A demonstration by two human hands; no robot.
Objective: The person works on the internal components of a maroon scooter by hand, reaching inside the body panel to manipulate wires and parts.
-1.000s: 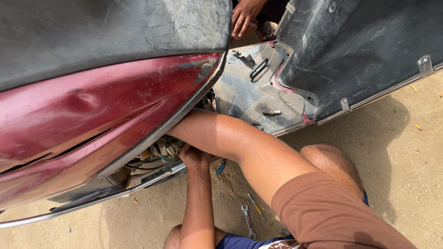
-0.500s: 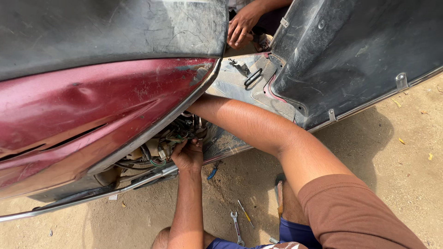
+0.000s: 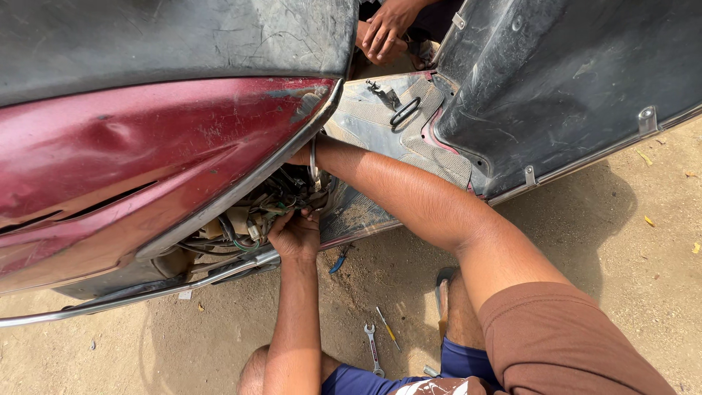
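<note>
The tangle of wires (image 3: 267, 208) sits in the open gap under the edge of the maroon side panel (image 3: 146, 157) of the scooter, and it shows more fully now than a second ago: the view has drawn down and in toward it, and the left hand (image 3: 295, 232) has climbed from below the chrome trim strip (image 3: 131, 296) up into the bundle, which suggests the work has moved from reaching in to actually handling the wiring. That hand's fingers are curled closed among the green and black leads, apparently pinching one or a connector, though which one cannot be told from this angle. The right hand (image 3: 301, 155) is pushed in behind the panel edge, only its wrist and a metal bangle showing, so whether it grips anything cannot be told. The wires look dusty, loosely looped, with a pale plastic connector block among them. Outward, the grey footboard (image 3: 395, 124) carries a black hook, and the dark seat (image 3: 168, 36) runs along the top. Another person's hand (image 3: 386, 29) rests at the far side. On the sandy ground (image 3: 585, 241) lie a spanner (image 3: 372, 345), a yellow-handled screwdriver (image 3: 387, 328) and a blue-handled tool (image 3: 338, 261).
</note>
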